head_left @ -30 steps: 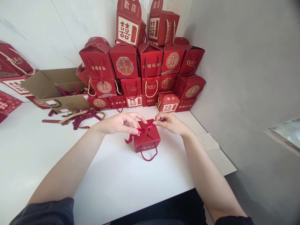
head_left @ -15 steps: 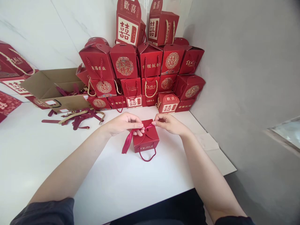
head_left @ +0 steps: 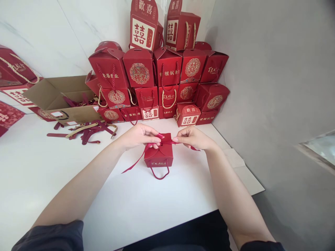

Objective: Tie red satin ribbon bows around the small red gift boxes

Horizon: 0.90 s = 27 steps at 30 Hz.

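A small red gift box (head_left: 158, 156) stands on the white table, its rope handle (head_left: 160, 177) hanging over the near side. Dark red ribbon (head_left: 140, 159) runs across the top of the box. My left hand (head_left: 144, 136) pinches the ribbon above the box's left part, and a loose tail trails down to the left. On the other side, my right hand (head_left: 191, 137) has its fingers closed on the ribbon, with an end showing beneath them at the right. The stretch between the hands is pulled fairly straight. My fingers partly cover the box's top flaps.
Stacked red gift boxes (head_left: 169, 73) line the back wall. At the left, an open cardboard carton (head_left: 81, 115) holds dark red strips, and more strips (head_left: 89, 132) lie before it. A grey wall (head_left: 261, 87) bounds the right side.
My right hand has moved to the right, drawing the ribbon straighter between my hands. The box has shifted slightly left, and the left ribbon tail has swung outward.
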Each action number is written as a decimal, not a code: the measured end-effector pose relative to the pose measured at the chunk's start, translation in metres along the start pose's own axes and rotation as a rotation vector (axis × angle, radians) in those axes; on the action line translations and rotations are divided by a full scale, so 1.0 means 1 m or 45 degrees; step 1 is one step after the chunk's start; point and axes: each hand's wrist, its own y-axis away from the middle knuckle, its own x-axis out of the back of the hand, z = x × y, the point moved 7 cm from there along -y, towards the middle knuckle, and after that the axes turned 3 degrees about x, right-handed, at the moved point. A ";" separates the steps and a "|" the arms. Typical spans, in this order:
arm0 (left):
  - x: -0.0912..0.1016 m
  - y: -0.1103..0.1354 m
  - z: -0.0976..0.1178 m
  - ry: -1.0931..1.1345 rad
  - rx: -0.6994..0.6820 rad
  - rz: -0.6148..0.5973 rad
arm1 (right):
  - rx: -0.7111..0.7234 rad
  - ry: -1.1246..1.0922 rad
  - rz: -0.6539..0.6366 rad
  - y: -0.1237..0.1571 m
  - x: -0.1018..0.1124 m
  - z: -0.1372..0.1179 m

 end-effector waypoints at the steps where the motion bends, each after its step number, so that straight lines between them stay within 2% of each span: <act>1: 0.000 0.000 -0.001 -0.005 0.004 0.001 | 0.018 -0.035 -0.020 0.001 -0.001 -0.002; 6: 0.001 0.000 -0.001 -0.051 -0.011 -0.006 | 0.289 -0.320 -0.009 0.001 -0.007 -0.020; 8: -0.001 0.000 0.000 -0.080 -0.015 -0.023 | 0.365 -0.327 -0.012 -0.001 -0.012 -0.025; 17: -0.008 0.004 0.006 -0.160 -0.070 -0.098 | 0.501 0.076 0.080 -0.003 -0.030 -0.039; 22: -0.009 0.006 0.011 -0.238 -0.098 -0.068 | 0.608 0.346 0.168 0.000 -0.037 -0.050; 24: -0.009 0.007 0.012 -0.255 -0.098 -0.043 | 0.629 0.337 0.235 0.000 -0.035 -0.051; 27: -0.009 0.007 0.010 -0.251 -0.071 -0.005 | 0.567 0.257 0.436 -0.001 -0.024 -0.047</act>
